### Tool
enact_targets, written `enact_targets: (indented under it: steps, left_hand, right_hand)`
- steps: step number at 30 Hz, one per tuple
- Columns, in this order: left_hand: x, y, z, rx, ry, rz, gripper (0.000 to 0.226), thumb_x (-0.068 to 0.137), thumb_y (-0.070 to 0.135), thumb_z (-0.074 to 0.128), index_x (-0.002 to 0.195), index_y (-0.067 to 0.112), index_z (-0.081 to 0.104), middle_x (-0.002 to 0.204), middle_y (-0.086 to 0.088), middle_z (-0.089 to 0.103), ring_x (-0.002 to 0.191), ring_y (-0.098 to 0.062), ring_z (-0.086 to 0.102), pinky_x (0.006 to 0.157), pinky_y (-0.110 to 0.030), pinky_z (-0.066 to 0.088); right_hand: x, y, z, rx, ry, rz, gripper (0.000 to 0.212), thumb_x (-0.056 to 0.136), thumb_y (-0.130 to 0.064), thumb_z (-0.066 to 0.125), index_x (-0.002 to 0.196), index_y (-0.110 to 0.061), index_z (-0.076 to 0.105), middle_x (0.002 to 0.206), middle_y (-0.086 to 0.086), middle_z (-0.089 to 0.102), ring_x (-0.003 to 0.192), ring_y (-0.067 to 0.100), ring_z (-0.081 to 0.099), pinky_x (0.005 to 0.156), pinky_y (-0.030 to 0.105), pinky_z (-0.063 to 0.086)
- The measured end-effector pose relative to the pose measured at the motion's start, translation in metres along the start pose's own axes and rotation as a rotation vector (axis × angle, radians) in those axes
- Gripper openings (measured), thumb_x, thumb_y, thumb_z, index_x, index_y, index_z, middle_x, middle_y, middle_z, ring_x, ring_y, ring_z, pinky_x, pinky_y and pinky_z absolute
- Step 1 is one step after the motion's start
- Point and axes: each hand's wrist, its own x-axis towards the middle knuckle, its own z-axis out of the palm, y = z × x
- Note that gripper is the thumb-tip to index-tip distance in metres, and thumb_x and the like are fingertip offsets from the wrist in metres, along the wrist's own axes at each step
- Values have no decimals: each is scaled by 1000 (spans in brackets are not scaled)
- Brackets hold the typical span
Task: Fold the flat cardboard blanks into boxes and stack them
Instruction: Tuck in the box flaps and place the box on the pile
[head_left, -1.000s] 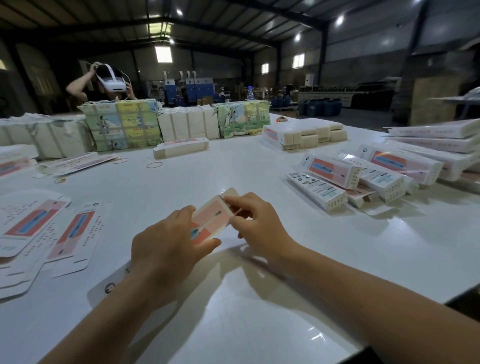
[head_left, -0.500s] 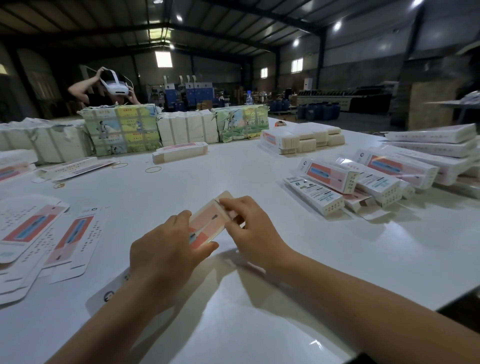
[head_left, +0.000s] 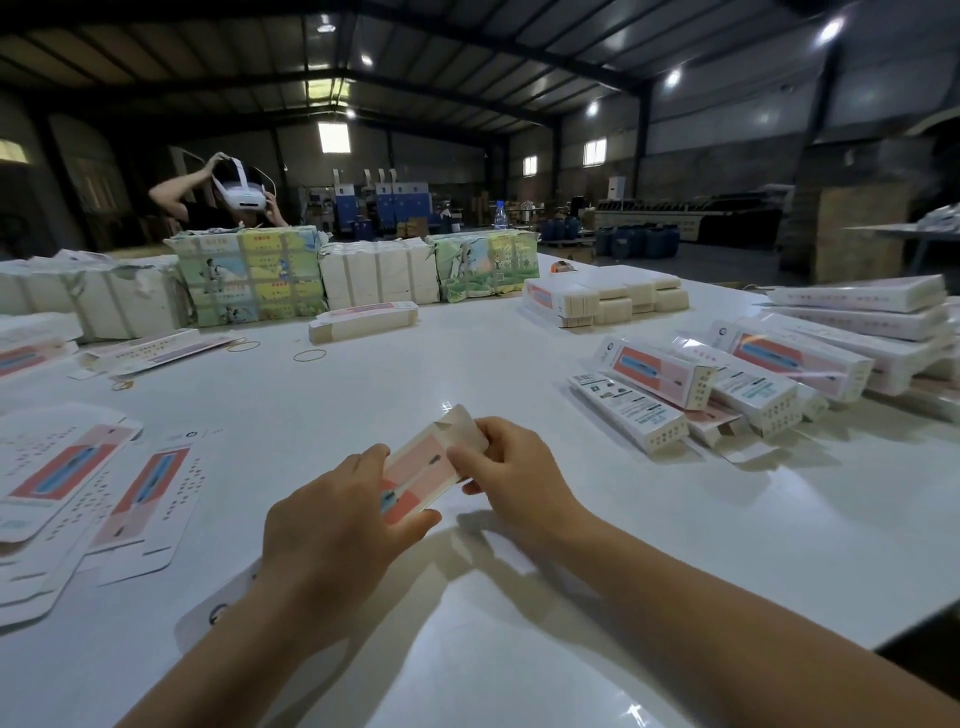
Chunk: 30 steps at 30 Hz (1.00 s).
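A long pink-and-white cardboard blank (head_left: 426, 467) lies in front of me on the white table (head_left: 467, 374), and I hold it with both hands. My left hand (head_left: 337, 519) grips its middle, thumb on the near edge. At the far end, my right hand (head_left: 511, 467) pinches the end flap, which stands bent up. The blank's near end pokes out under my left forearm. Flat blanks (head_left: 140, 499) lie fanned out at the left. Folded boxes (head_left: 660, 374) are piled at the right.
Wrapped bundles of blanks (head_left: 249, 275) line the far side of the table, with a small stack (head_left: 363, 322) and another stack (head_left: 602, 296) in front. Rubber bands (head_left: 309, 355) lie loose. A person (head_left: 223, 192) adjusting a white headset sits behind the bundles.
My right hand has worked the end flap a little further up and in; my left hand keeps its hold. The view has tilted slightly.
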Motion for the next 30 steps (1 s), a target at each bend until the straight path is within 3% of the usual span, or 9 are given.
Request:
enact_targets:
  steps: [4, 6, 8, 10, 12, 16, 20, 24, 30]
  left_hand:
    - [1, 3, 1, -1, 14, -16, 58, 75, 74, 49, 115, 31, 46, 104, 13, 61, 76, -13, 60, 65, -27, 53]
    - [1, 1, 0, 4, 7, -21, 57, 76, 74, 47, 114, 32, 46, 100, 14, 60, 73, -10, 58, 62, -23, 49]
    - [1, 0, -1, 20, -2, -10, 57, 77, 75, 44, 115, 33, 44, 101, 15, 60, 74, -9, 57, 61, -20, 46]
    - [0, -1, -3, 14, 3, -3, 58, 78, 74, 45, 118, 32, 43, 105, 14, 60, 76, -10, 57, 66, -22, 49]
    - [0, 0, -5, -1, 12, 6, 57, 79, 71, 47, 120, 31, 42, 106, 13, 59, 79, -12, 58, 70, -27, 52]
    - [0, -1, -9, -47, 29, 30, 55, 80, 66, 53, 120, 30, 43, 107, 11, 60, 82, -14, 60, 72, -33, 54]
    - [0, 0, -10, -77, 56, 72, 58, 79, 63, 58, 124, 30, 44, 108, 11, 60, 81, -15, 60, 69, -33, 55]
    - [1, 1, -10, -79, 88, 98, 60, 77, 59, 63, 126, 28, 47, 108, 8, 63, 80, -16, 61, 64, -31, 53]
    - [1, 2, -12, -62, 125, 129, 62, 76, 57, 65, 127, 25, 50, 110, 5, 65, 82, -19, 63, 62, -30, 51]
  right_hand:
    - [-10, 1, 9, -599, 9, -382, 28, 99, -21, 40, 122, -12, 55, 92, 10, 67, 79, 28, 59, 67, 29, 37]
    - [-12, 2, 13, -660, -3, -504, 32, 100, -19, 39, 128, -9, 49, 93, 12, 66, 80, 30, 58, 65, 26, 30]
    - [-14, 0, 13, -613, 12, -548, 24, 99, -20, 42, 115, -9, 55, 85, 11, 65, 73, 28, 54, 62, 27, 29]
    - [-15, -2, 10, -511, 15, -508, 13, 96, -20, 46, 90, -18, 56, 67, 0, 59, 61, 18, 47, 59, 28, 32]
    - [-14, -3, 8, -382, 10, -407, 21, 94, -23, 47, 76, -19, 56, 55, -6, 50, 55, 12, 42, 57, 26, 35]
    - [-8, -9, 3, 78, -33, -73, 23, 92, -24, 57, 82, -16, 76, 77, 6, 72, 72, 20, 62, 69, 35, 53]
    - [-2, -11, -4, 360, -130, 142, 14, 84, -9, 66, 96, -12, 72, 87, 7, 72, 82, 17, 66, 67, 25, 52]
    - [1, -13, -7, 366, -148, 142, 21, 86, -7, 64, 106, -7, 69, 96, 13, 72, 86, 20, 67, 70, 26, 54]
    - [-1, -15, -9, 344, -114, 90, 16, 90, -15, 62, 90, -24, 76, 89, 8, 74, 82, 20, 67, 80, 37, 57]
